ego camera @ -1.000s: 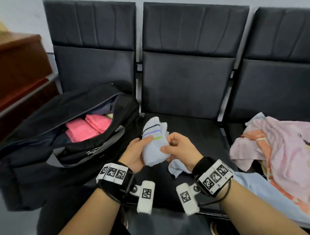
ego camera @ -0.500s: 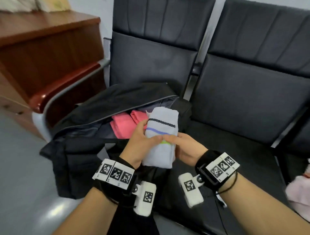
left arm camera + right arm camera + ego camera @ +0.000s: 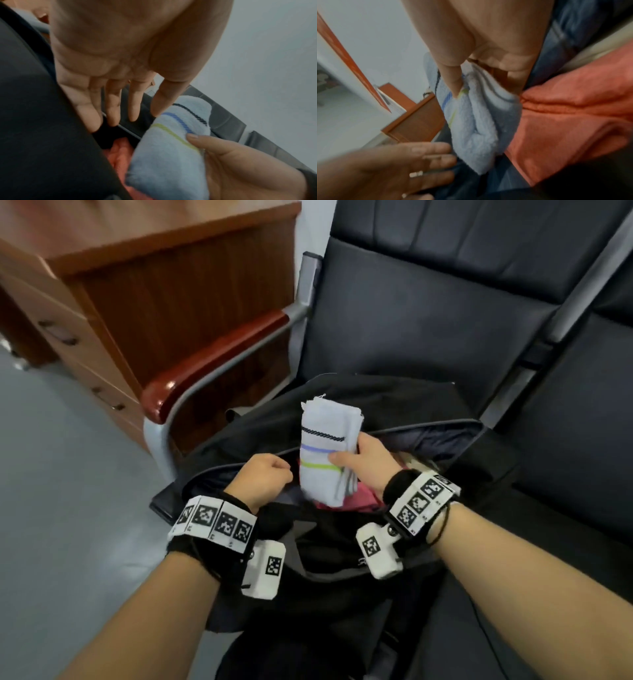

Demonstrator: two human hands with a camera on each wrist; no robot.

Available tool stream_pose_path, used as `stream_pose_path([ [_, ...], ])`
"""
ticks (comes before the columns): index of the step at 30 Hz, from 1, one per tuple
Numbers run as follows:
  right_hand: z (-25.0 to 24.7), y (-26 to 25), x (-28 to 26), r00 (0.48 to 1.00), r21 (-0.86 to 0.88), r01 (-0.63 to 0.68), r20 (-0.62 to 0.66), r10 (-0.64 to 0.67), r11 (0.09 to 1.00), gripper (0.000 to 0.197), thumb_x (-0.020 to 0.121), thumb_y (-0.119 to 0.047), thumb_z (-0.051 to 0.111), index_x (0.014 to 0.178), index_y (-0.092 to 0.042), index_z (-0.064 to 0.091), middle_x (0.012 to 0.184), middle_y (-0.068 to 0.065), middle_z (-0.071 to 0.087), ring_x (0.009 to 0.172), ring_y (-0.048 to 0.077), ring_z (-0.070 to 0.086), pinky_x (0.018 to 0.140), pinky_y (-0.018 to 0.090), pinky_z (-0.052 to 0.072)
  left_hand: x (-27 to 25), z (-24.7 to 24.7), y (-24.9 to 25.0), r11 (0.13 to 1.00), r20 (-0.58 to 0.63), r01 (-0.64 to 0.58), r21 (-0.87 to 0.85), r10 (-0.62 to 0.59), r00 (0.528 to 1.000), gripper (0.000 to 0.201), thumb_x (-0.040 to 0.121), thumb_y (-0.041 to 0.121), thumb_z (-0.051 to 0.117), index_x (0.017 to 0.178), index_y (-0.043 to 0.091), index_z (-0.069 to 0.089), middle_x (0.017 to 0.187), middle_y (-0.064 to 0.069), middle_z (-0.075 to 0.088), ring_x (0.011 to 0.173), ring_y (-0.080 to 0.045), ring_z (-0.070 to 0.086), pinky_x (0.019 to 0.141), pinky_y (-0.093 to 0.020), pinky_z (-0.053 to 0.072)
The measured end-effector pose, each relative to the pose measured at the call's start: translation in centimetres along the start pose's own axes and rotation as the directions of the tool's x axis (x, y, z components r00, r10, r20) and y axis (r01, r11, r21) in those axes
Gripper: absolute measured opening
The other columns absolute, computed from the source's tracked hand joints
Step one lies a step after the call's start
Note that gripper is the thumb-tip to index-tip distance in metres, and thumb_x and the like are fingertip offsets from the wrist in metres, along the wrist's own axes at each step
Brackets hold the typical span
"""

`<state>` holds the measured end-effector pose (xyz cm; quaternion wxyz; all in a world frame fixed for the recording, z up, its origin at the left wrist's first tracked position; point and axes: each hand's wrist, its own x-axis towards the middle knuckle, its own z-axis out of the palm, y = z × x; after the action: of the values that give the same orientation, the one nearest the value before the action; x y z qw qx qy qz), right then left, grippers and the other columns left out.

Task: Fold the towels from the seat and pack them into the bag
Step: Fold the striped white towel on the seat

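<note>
Right now the right hand [image 3: 368,465] grips a folded white towel [image 3: 325,450], thumb across its striped front and fingers curled behind, holding it upright over the mouth of the bag [image 3: 394,405]. Dark, blue and green stripes run across the towel's upper half; its lower end dips toward the bag's opening. From the left wrist view, the thumb presses just beside the green stripe. Inside the bag, directly under the towel, lie folded pink towels [image 3: 346,501], and the right wrist view shows the white towel's edge touching them. The left hand [image 3: 263,479] is just beside the towel at the bag's near rim and holds nothing; the left wrist view shows its fingers [image 3: 113,108] stretched out straight, tips near the bag's dark fabric. The bag sits on a black seat [image 3: 428,313], zip wide open. Left of the bag stands a wooden desk [image 3: 154,285], with a red-brown armrest [image 3: 212,364] between them.
</note>
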<state>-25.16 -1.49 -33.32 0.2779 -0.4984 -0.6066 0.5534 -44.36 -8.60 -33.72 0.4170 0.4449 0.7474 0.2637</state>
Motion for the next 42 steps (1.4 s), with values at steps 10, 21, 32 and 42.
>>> stream_pose_path([
  [10,3.8,3.9,2.7,0.907,-0.587,-0.12,0.263,0.329,0.8,0.014,0.088,-0.014,0.067,0.095,-0.003,0.063,0.092,0.007,0.067,0.088,0.024,0.063,0.064,0.023,0.052,4.4,1.1,-3.3,0.94,0.06,0.142,0.309,-0.168,0.984,0.025,0.092,0.012,0.052,0.105,-0.002,0.069,0.114,-0.024,0.069,0.108,-0.038,0.065,0.081,-0.034,0.047],
  [21,6.0,2.7,5.1,0.963,-0.824,0.088,0.213,0.163,0.56,0.045,0.086,-0.019,0.065,0.126,-0.003,0.051,0.117,0.017,0.062,0.105,0.033,0.06,0.08,0.035,0.048,3.8,-0.9,-4.6,0.979,-0.026,0.093,0.182,-0.089,0.996,0.038,0.091,0.024,0.059,0.127,0.012,0.06,0.134,-0.014,0.058,0.121,-0.034,0.055,0.101,-0.037,0.045],
  [32,6.0,4.2,5.0,0.871,-0.924,0.312,0.371,0.322,0.219,0.093,0.083,-0.05,0.07,0.155,-0.039,0.013,0.166,0.009,0.001,0.152,0.033,0.008,0.118,0.051,0.027,3.7,0.2,-4.8,0.947,0.062,0.095,0.306,-0.12,0.991,0.026,0.086,0.035,0.058,0.106,0.021,0.068,0.112,-0.005,0.068,0.106,-0.029,0.062,0.095,-0.041,0.051],
  [42,4.3,2.2,3.3,0.877,-0.897,0.273,0.381,0.292,0.348,0.084,0.083,-0.031,0.072,0.154,-0.029,0.028,0.161,0.011,0.018,0.142,0.031,0.034,0.111,0.041,0.039,2.5,0.4,-3.8,0.893,0.129,0.03,0.449,-0.098,0.987,0.031,0.09,0.035,0.056,0.119,0.031,0.064,0.131,0.001,0.061,0.123,-0.027,0.056,0.109,-0.045,0.041],
])
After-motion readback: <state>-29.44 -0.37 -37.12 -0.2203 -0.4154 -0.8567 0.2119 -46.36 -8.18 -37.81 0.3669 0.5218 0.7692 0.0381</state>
